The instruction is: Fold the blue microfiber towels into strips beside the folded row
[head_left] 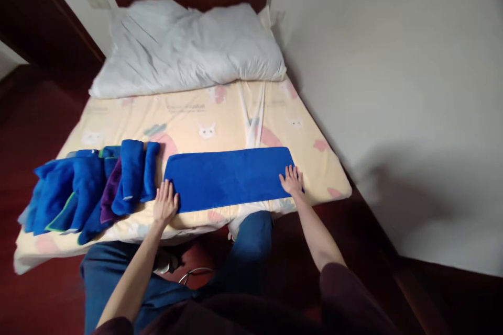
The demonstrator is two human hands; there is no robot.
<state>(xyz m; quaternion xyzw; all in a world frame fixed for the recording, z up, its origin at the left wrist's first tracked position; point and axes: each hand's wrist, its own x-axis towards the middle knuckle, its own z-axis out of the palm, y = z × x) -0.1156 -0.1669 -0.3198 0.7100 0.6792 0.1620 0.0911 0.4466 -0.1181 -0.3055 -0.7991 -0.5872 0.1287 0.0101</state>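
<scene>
At the near edge of the bed (236, 115), dead ahead of us, a blue towel (230, 178) lies as a long flat strip, running from 9 to 3 o'clock across the cat-printed sheet.

Our left hand (165, 203) rests palm down at the strip's 9 o'clock end, fingers spread; its fingertips touch the towel's short edge while the palm sits on the sheet. Our right hand (291, 180) lies flat on the near corner at the 3 o'clock end, fingers also apart. Neither hand pinches or clamps anything: both are open and press down on the cloth.

Just beside the towel at 9 o'clock sits a loose heap (78, 188) of more blue cloths, some edged in green, with a purple cloth (111, 191) tucked among them. They are draped and rumpled, and some hang toward the bed's near edge. At 12 o'clock, well apart from the towel, lies a crumpled white pillow (188, 47). A pale wall (393, 63) runs along the bed at 3 o'clock.

We judge the work to be at an early point. This one towel seems narrowed lengthwise and smoothed, but we see no fold across its length. The heap looks unsorted, and no neat stack of finished pieces shows anywhere on the bed.
</scene>
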